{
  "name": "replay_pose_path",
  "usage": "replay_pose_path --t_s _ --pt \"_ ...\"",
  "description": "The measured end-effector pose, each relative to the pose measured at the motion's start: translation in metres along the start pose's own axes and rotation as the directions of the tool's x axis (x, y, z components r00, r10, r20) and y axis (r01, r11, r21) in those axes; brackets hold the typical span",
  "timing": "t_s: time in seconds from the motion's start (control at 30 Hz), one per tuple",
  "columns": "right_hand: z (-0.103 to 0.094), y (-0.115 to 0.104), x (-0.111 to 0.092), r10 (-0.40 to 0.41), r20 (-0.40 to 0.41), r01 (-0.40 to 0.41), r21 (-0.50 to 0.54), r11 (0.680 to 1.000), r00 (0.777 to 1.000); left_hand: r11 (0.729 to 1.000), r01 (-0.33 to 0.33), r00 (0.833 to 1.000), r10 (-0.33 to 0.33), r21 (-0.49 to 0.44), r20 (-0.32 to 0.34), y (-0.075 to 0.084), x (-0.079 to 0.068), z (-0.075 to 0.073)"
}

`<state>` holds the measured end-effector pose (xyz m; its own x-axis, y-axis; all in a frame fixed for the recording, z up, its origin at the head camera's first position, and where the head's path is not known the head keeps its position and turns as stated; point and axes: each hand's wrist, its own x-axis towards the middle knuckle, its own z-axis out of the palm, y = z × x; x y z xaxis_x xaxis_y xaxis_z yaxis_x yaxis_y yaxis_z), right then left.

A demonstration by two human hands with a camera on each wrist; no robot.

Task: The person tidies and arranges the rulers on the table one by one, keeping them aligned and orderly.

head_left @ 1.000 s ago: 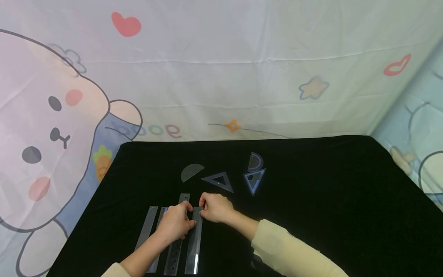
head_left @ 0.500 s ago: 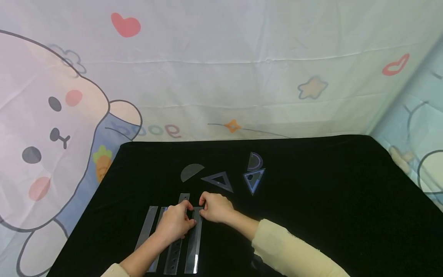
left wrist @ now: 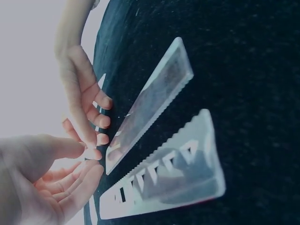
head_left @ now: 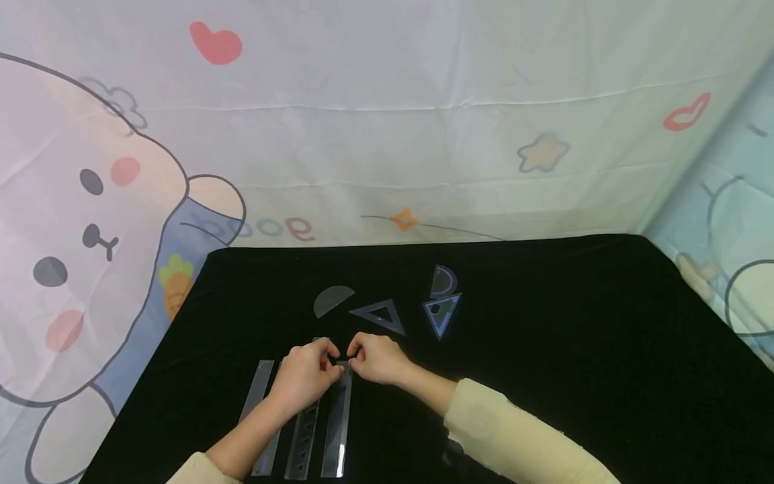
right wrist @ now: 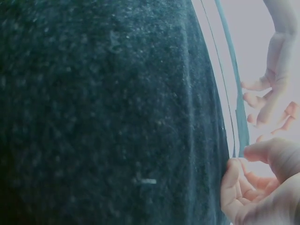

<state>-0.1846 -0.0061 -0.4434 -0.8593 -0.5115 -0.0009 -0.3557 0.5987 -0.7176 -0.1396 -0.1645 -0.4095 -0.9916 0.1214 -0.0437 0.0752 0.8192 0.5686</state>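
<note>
Several clear rulers lie side by side on black cloth. The rightmost ruler (head_left: 337, 430) has a wavy edge in the left wrist view. To its left lies a ruler with triangular cut-outs (head_left: 301, 440); my left hand (head_left: 304, 376) hovers over its far part. My left fingers are loosely bent, thumb and forefinger apart, with the thumb tip near the far end of the rightmost ruler. My right hand (head_left: 379, 358) pinches the far right corner of that ruler between thumb and forefinger. Left hand and arm partly cover another ruler (head_left: 266, 457); the leftmost ruler (head_left: 256, 390) lies beyond.
Behind the hands lie a clear half-round protractor (head_left: 332, 300), a triangular set square (head_left: 392, 310), a blue-edged set square (head_left: 441, 316) and a smaller protractor (head_left: 444, 281). A printed curtain (head_left: 375, 121) hangs behind the black-covered table (head_left: 574, 336).
My left hand has shifted away from me and risen slightly off the rightmost ruler. The right hand has moved a little farther along at the same corner. The rulers stay put.
</note>
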Motion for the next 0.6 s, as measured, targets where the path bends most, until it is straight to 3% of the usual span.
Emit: replay_pose_path --t_s 0.23,0.47,0.6 --pt "-0.007 0.006 0.003 -0.014 -0.070 0.014 -0.008 1.000 0.997 0.999 -0.043 0.997 0.042 -0.023 -0.072 0.002 0.012 -0.002" --pt "-0.018 0.011 0.005 0.050 -0.091 -0.049 0.020 0.999 0.995 0.986 -0.068 0.995 0.055 -0.152 -0.089 -0.003 0.028 -0.001" --pt "-0.025 0.015 0.007 0.074 -0.096 -0.071 0.032 0.997 0.993 0.971 -0.050 0.996 0.031 -0.234 -0.083 -0.004 0.036 -0.001"
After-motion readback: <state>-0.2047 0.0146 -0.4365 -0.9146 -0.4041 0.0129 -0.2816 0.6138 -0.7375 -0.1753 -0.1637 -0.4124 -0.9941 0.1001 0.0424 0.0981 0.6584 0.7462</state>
